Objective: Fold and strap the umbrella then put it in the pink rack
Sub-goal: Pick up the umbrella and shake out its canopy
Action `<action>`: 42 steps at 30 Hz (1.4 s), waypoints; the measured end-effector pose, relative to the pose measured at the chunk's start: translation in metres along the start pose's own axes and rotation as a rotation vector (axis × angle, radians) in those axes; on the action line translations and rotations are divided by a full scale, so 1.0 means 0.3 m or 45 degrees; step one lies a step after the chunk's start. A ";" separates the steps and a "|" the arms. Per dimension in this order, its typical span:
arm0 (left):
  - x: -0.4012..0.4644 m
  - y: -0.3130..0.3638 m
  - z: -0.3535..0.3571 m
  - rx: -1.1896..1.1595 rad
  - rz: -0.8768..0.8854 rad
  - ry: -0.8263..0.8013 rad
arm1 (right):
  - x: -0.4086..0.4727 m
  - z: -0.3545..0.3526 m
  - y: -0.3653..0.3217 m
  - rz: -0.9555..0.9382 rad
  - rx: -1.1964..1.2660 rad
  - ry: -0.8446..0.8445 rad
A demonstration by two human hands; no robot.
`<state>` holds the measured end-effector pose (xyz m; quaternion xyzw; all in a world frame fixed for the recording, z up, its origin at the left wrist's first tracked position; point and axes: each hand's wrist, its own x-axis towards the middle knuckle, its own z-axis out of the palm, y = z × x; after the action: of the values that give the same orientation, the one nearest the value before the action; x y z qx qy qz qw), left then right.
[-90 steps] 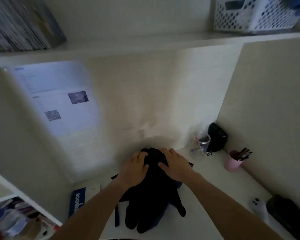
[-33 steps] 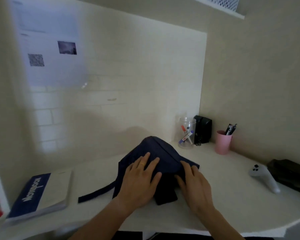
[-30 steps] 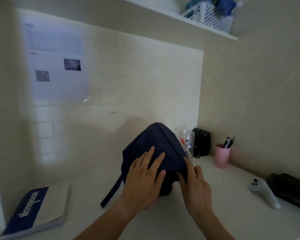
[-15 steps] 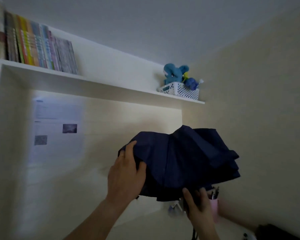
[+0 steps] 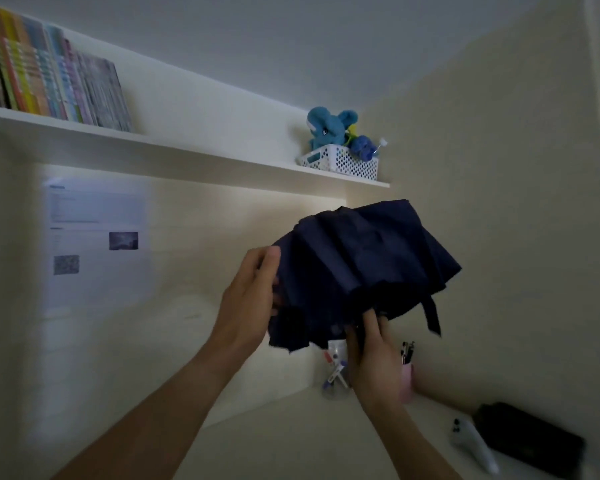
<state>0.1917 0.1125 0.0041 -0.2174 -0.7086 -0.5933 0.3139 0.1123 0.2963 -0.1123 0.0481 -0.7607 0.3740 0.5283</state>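
A dark navy umbrella point(image 5: 357, 268), its loose canopy bunched, is held up in the air above the desk. My left hand point(image 5: 250, 299) holds the canopy's left side, thumb over the fabric. From below, my right hand point(image 5: 371, 355) grips the umbrella's underside, where the handle is hidden by cloth. The closing strap point(image 5: 432, 315) dangles free on the right. The pink rack is not in view.
A white desk point(image 5: 291, 438) lies below with a clear jar of markers point(image 5: 333, 375), a pink pen cup point(image 5: 407, 375), a white controller point(image 5: 471, 445) and a black case point(image 5: 530, 441). Above runs a shelf point(image 5: 187, 157) carrying books and a basket point(image 5: 340, 162) with a blue plush.
The umbrella was lifted off the desk into the air and my view tilted upward. In the last half second my left hand slid along the canopy's left side, and the strap now hangs free.
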 end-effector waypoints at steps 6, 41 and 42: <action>-0.021 0.035 0.001 -0.123 -0.116 -0.073 | -0.026 -0.085 -0.066 0.052 0.181 -0.189; -0.087 0.025 -0.113 0.175 0.098 0.000 | -0.032 -0.024 -0.007 0.063 -0.052 0.000; -0.087 0.014 -0.126 0.205 0.079 0.014 | -0.037 -0.022 -0.002 0.052 -0.016 -0.019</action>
<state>0.2202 0.0780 -0.0076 -0.2100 -0.7453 -0.5255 0.3526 0.1225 0.2964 -0.1200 0.0321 -0.7678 0.3797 0.5150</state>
